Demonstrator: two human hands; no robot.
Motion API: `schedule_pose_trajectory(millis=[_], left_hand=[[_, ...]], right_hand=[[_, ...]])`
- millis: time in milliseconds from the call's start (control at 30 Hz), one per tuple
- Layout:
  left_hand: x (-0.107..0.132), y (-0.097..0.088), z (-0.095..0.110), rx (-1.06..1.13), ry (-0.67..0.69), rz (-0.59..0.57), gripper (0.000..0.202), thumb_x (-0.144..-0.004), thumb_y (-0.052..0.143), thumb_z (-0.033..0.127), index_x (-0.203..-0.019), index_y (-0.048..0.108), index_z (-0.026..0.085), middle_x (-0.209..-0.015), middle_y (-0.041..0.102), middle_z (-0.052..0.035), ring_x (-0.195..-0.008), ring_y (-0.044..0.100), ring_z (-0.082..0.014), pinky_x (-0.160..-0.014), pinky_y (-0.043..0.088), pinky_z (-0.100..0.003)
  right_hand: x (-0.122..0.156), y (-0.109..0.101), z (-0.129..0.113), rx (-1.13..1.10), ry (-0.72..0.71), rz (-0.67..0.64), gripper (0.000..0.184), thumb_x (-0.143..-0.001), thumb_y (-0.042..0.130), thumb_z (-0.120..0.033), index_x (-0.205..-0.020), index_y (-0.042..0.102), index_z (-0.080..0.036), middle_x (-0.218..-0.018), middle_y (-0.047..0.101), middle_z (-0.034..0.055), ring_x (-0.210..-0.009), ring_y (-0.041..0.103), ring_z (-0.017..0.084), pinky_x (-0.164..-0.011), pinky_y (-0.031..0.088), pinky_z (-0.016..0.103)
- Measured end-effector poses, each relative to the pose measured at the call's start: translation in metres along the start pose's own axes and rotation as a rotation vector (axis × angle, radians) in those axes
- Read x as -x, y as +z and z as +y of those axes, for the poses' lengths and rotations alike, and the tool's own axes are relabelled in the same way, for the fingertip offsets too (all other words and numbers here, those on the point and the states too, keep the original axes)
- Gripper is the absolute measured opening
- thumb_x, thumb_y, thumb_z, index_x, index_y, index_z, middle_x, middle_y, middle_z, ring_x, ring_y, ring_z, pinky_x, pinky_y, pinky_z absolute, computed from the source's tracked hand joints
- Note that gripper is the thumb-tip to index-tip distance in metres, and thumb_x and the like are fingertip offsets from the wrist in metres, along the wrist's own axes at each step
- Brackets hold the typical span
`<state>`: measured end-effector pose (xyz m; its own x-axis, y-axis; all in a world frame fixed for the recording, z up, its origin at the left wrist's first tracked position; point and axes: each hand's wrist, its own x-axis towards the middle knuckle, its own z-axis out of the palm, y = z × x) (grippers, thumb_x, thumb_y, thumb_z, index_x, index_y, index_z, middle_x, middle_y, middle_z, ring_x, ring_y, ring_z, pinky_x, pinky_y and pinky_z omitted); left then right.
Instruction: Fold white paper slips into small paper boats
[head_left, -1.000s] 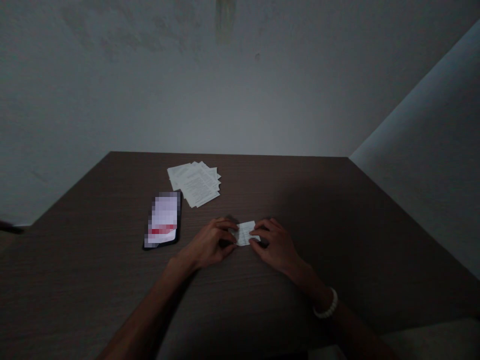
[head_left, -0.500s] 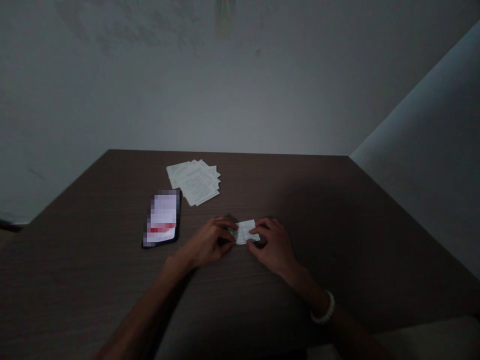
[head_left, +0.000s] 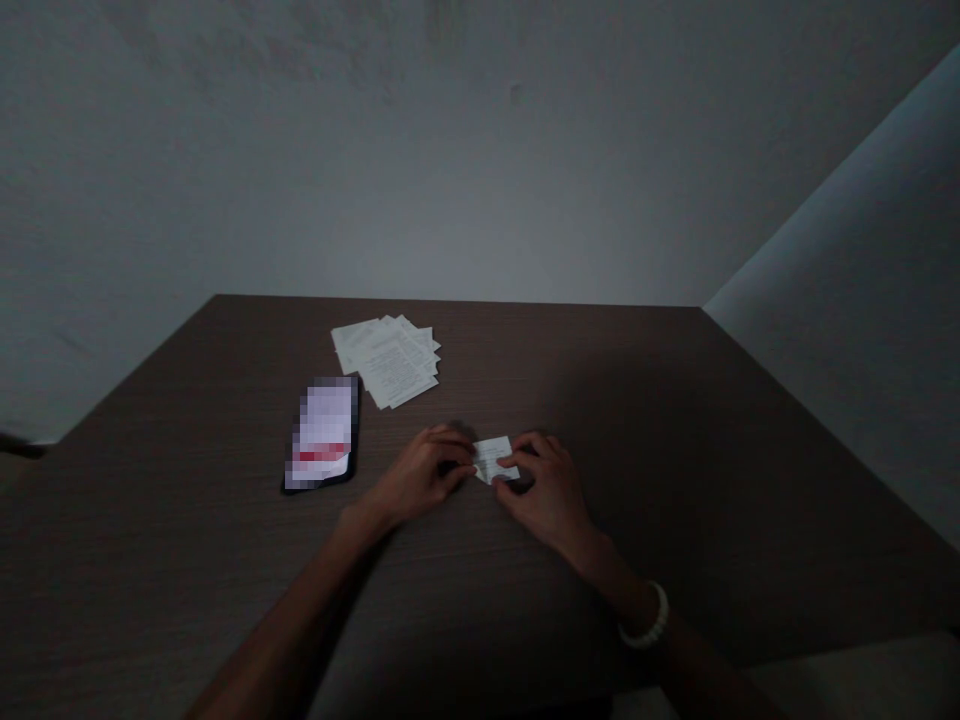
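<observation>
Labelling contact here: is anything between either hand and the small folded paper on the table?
Nothing visible. The left hand and right hand both pinch the folded paper at opposite ends on the table. The phone and paper stack lie apart, off to the left.

The folded paper (head_left: 495, 459) now shows smaller between the closer-set hands.

Small paper slip (head_left: 493, 460) matt, printed; table (head_left: 675, 420) dark wood-grain, matt; phone (head_left: 322, 434) glossy.
</observation>
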<state>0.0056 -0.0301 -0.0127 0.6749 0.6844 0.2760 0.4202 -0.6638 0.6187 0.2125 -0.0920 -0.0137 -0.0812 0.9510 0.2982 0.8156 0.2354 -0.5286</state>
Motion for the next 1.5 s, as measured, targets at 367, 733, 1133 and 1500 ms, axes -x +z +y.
schedule_pose_trajectory(millis=[367,733,1133,1500], left_hand=[[-0.015,0.008,0.003,-0.005,-0.049,0.045,0.011,-0.084,0.062,0.02,-0.074,0.062,0.017,-0.086,0.066,-0.0047,-0.089,0.057,-0.0201,-0.081,0.045,-0.036],[-0.015,0.016,0.002,-0.054,-0.102,0.083,0.01,-0.081,0.063,0.019,-0.072,0.062,0.018,-0.086,0.067,-0.0048,-0.087,0.056,-0.0213,-0.079,0.045,-0.036],[-0.015,0.018,0.003,-0.08,-0.151,0.098,0.007,-0.078,0.065,0.019,-0.072,0.062,0.017,-0.089,0.065,-0.0057,-0.089,0.055,-0.0222,-0.082,0.044,-0.039],[-0.016,0.018,0.008,-0.088,-0.194,0.113,0.007,-0.077,0.066,0.019,-0.071,0.063,0.018,-0.085,0.066,-0.0051,-0.088,0.055,-0.0231,-0.08,0.043,-0.039]], right_hand=[[0.0,0.0,0.0,-0.023,0.024,-0.017,0.014,-0.073,0.07,-0.027,-0.087,0.07,-0.025,-0.1,0.06,0.0046,-0.094,0.053,0.024,-0.082,0.042,0.041],[0.001,0.001,0.0,0.037,0.023,-0.034,0.013,-0.075,0.069,-0.029,-0.088,0.07,-0.025,-0.101,0.06,0.0056,-0.095,0.053,0.025,-0.081,0.042,0.041],[-0.001,-0.008,-0.001,0.076,-0.159,-0.117,0.014,-0.083,0.064,-0.024,-0.096,0.07,-0.026,-0.109,0.062,0.0046,-0.103,0.052,0.025,-0.088,0.04,0.042],[-0.005,-0.016,0.004,0.201,-0.432,-0.262,0.021,-0.094,0.051,-0.021,-0.106,0.068,-0.025,-0.105,0.065,0.0058,-0.1,0.053,0.024,-0.084,0.043,0.039]])
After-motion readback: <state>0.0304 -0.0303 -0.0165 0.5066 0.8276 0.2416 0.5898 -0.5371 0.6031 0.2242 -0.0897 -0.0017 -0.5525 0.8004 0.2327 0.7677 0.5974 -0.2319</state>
